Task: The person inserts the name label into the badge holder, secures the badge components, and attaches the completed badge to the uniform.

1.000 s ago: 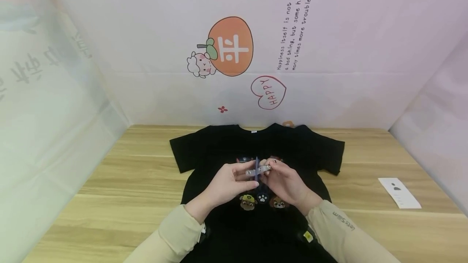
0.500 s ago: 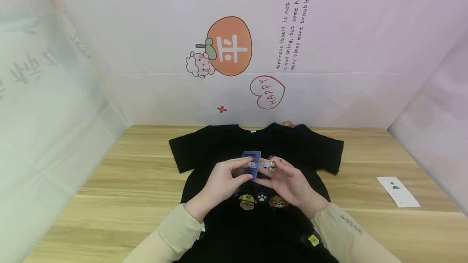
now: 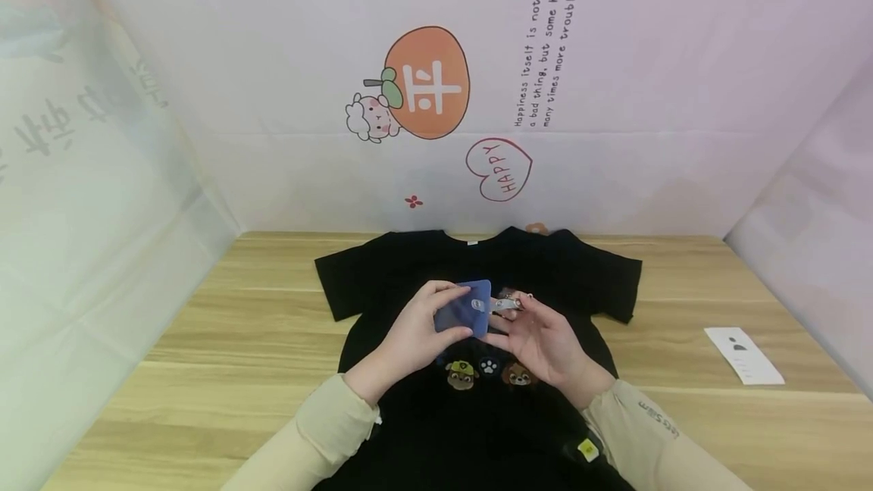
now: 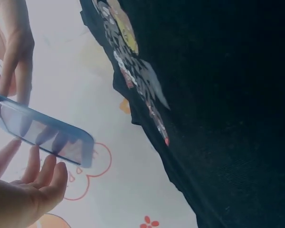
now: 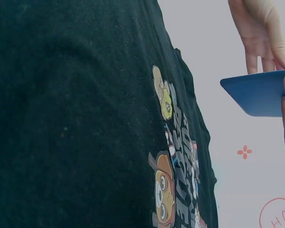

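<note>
Above the chest of a black T-shirt (image 3: 477, 264) spread flat on the wooden table (image 3: 204, 339), the left hand (image 3: 416, 332) holds a translucent blue card sleeve (image 3: 465, 311), thumb on its near edge and fingers curled behind its upper edge, so the sleeve hangs in the air clear of the cloth. Whether anything is inside the sleeve cannot be told; in the left wrist view the sleeve (image 4: 42, 130) looks see-through, with fingertips showing darkly through it. At the sleeve's right edge a small silver metal clip on a short clear strap (image 3: 503, 304) sticks out, and the right hand (image 3: 542, 339) pinches this clip between thumb and forefinger while its other fingers lie loosely open beneath. The two hands nearly touch at the sleeve. In the right wrist view the sleeve (image 5: 261, 92) shows as a solid blue corner with fingers above and beside it. Just below the hands the shirt bears cartoon puppy prints (image 3: 487, 373). The shirt lies centred, collar toward the back wall, sleeves spread out; bare table runs wide on its left side and on its right. Well apart to the right, near the table's right edge, lies a white paper card (image 3: 745, 357). Printed white sheeting (image 3: 614, 97) closes in the table at the back and on both sides.
</note>
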